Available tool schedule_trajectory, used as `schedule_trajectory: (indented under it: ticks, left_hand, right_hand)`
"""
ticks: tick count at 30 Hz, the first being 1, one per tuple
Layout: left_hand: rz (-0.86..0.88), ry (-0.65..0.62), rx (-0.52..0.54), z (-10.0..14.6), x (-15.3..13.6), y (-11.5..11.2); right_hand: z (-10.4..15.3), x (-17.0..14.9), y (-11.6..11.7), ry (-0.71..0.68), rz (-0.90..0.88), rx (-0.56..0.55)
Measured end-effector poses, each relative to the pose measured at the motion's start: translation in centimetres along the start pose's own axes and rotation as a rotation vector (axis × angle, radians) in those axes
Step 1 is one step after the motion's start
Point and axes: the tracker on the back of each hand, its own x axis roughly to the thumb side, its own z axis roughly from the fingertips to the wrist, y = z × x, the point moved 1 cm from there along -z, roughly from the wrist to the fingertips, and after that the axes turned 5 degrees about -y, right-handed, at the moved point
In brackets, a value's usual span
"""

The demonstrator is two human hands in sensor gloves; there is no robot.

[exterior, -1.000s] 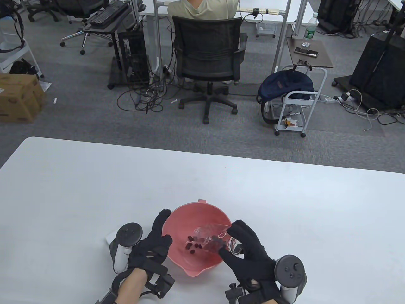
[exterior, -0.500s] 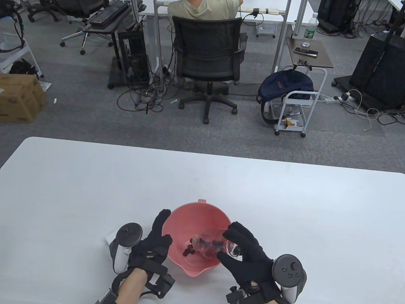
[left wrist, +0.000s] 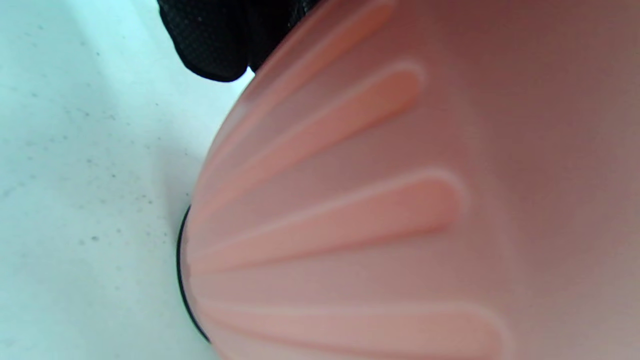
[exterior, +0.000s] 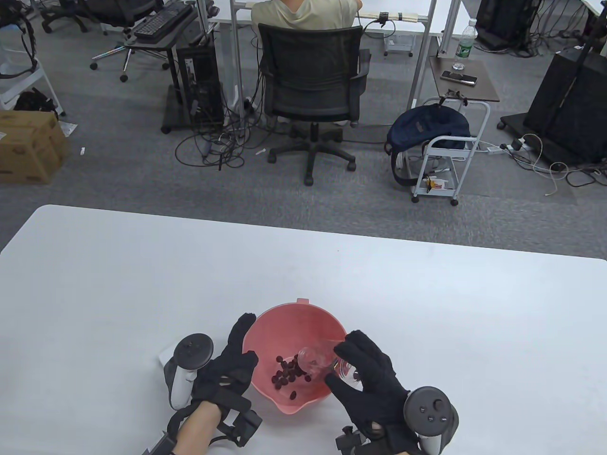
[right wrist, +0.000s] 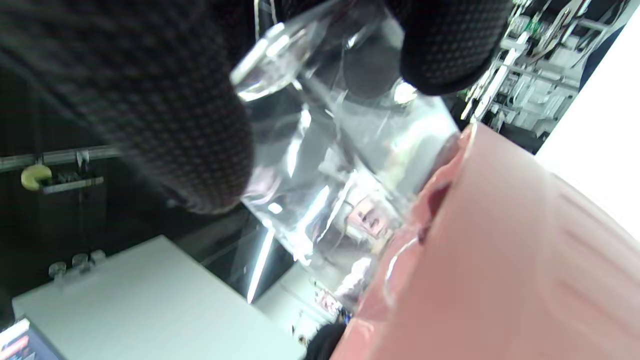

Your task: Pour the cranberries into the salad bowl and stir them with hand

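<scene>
A pink salad bowl (exterior: pixel 303 318) stands near the table's front edge, its ribbed outer wall (left wrist: pixel 400 200) filling the left wrist view. Dark red cranberries (exterior: pixel 286 373) lie in a heap on its bottom. My right hand (exterior: pixel 367 374) grips a clear glass (exterior: pixel 315 356) tipped steeply over the bowl's right rim, mouth down and inward; the glass looks nearly empty. In the right wrist view the glass (right wrist: pixel 330 150) sits between my gloved fingers (right wrist: pixel 165 115) above the bowl's rim (right wrist: pixel 480 240). My left hand (exterior: pixel 232 360) rests against the bowl's left wall, fingers lying along it.
The white table (exterior: pixel 142 270) stretches wide to the left, right and far side of the bowl. Beyond its far edge are an office chair (exterior: pixel 313 85) with a seated person, a cart (exterior: pixel 443 151) and cables on the floor.
My right hand has tipped the glass further and the cranberries that were inside it have dropped into the bowl. The left hand has stayed in place.
</scene>
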Motion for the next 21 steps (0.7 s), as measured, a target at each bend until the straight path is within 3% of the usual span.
schedule_trajectory:
  ticks: [1,2,3,4,6,7,8,9,11,12,14,16,18,19,21]
  left_hand:
    - [0.000,0.000,0.000,0.01,0.01,-0.01]
    - [0.000,0.000,0.002,0.01,0.00,-0.01]
    - [0.001,0.000,0.000,0.00,-0.02,0.00]
    - [0.002,0.000,0.000,0.01,-0.02,0.00]
    - [0.003,-0.001,0.000,0.02,0.01,-0.04]
    - [0.005,-0.001,0.004,0.03,-0.01,-0.04]
    - [0.007,-0.001,0.003,0.04,-0.01,-0.05]
    - [0.008,-0.001,0.002,0.03,-0.01,-0.05]
    - [0.010,-0.002,0.000,0.04,0.02,-0.06]
    - [0.010,-0.004,-0.003,0.02,0.04,-0.06]
    - [0.022,-0.009,-0.009,0.01,-0.06,-0.08]
    - [0.034,-0.010,-0.027,-0.04,0.00,-0.04]
    - [0.037,-0.008,-0.040,-0.06,0.06,0.02]
    - [0.041,-0.009,-0.044,-0.07,0.06,0.03]
    - [0.056,-0.011,-0.052,-0.05,0.06,0.00]
  right_hand:
    - [0.14,-0.13,0.17,0.010,-0.097,-0.001]
    - [0.31,0.06,0.17,0.014,-0.106,-0.069]
    - [0.25,0.24,-0.04,-0.001,0.008,-0.104]
    - [0.12,0.30,-0.18,-0.024,0.072,-0.076]
    - [0.02,0.04,-0.06,-0.006,-0.011,0.006]
    - [0.21,-0.03,0.09,0.008,-0.107,-0.015]
    - [0.32,0.05,0.02,0.017,-0.079,-0.092]
    - [0.26,0.09,-0.14,0.004,-0.013,-0.096]
    - [0.03,0.03,-0.21,-0.008,0.005,-0.015]
    - [0.12,-0.12,-0.11,-0.002,-0.084,0.006]
    - [0.34,0.28,-0.15,0.002,-0.071,-0.100]
    - [0.05,0.39,-0.35,-0.041,0.040,-0.044]
    - [0.12,-0.04,0.00,-0.009,-0.100,0.031]
    - [0.21,-0.03,0.04,0.002,-0.117,-0.021]
    - [0.25,-0.04,-0.31,0.012,0.035,-0.093]
